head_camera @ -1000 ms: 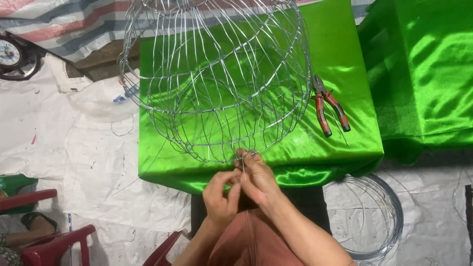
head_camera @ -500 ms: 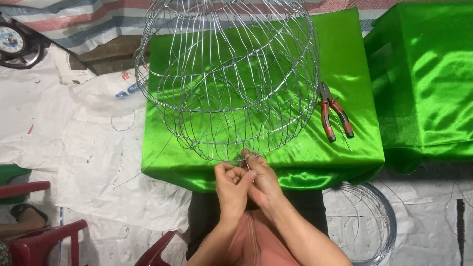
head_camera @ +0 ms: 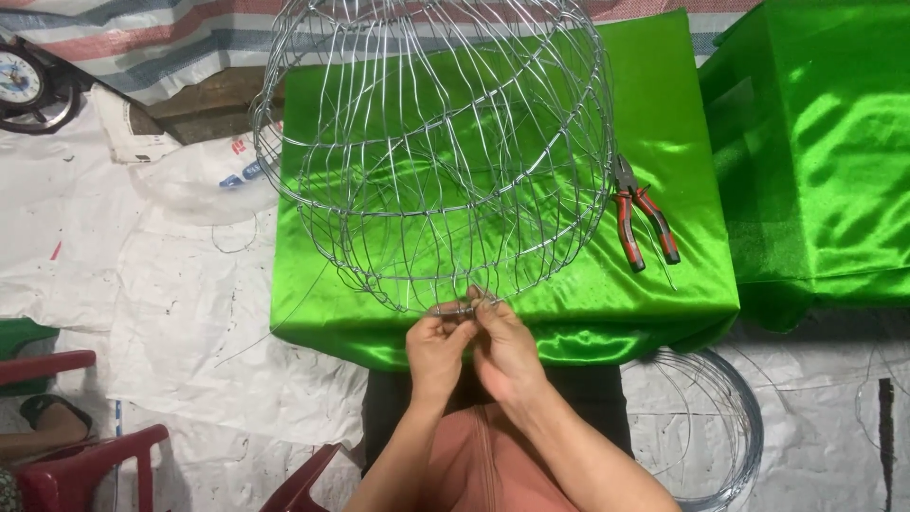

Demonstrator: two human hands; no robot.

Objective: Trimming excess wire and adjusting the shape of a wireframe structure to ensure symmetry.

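A large round wire cage frame [head_camera: 436, 152] of thin silver wire stands on a block draped in shiny green cloth [head_camera: 588, 303]. Its near bottom ring reaches the block's front edge. My left hand [head_camera: 436, 353] and my right hand [head_camera: 502, 349] meet there, fingers pinched on the frame's lower ring wire at the front, thumbs close together. Both forearms come up from the bottom middle of the view.
Red-handled pliers [head_camera: 643, 220] lie on the green cloth right of the frame. A second green-draped block [head_camera: 815, 152] stands at the right. A coil of wire [head_camera: 720, 427] lies on the white floor sheet. Red plastic chair parts [head_camera: 66, 455] and a clock [head_camera: 21, 83] are at the left.
The view has shifted slightly, so the frame and block sit further right. My hands have drawn closer together on the bottom ring wire.
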